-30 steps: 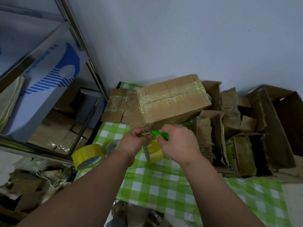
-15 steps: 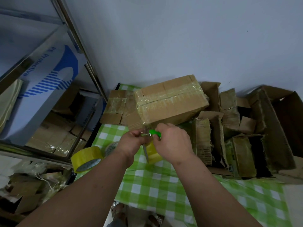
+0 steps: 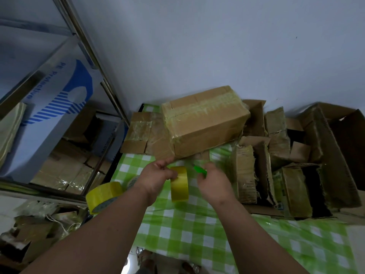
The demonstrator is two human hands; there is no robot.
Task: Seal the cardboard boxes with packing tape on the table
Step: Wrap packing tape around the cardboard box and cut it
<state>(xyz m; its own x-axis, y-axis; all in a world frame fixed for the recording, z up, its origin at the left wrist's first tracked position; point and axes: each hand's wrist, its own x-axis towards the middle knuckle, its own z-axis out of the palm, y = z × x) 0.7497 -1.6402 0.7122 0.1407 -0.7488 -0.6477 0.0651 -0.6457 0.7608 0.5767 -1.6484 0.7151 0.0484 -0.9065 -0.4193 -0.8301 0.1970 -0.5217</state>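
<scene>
A closed cardboard box [image 3: 205,123] wrapped in yellowish tape sits at the back of the table with the green checked cloth [image 3: 197,230]. Just in front of it, my left hand [image 3: 156,177] grips a yellow tape roll [image 3: 179,184] held on edge above the cloth. My right hand [image 3: 213,182] is to the right of the roll, apart from it, and holds a small green cutter [image 3: 199,169]. The right hand is blurred.
A second yellow tape roll [image 3: 103,196] lies at the table's left edge, with another roll [image 3: 132,181] partly hidden behind my left wrist. Flattened taped cardboard [image 3: 138,135] lies left of the box. Several torn open boxes [image 3: 292,165] crowd the right. A metal shelf [image 3: 59,115] stands left.
My hands have come apart: the right hand with the green cutter has moved right, away from the roll. The left hand keeps the roll, now plainly visible and a little lower.
</scene>
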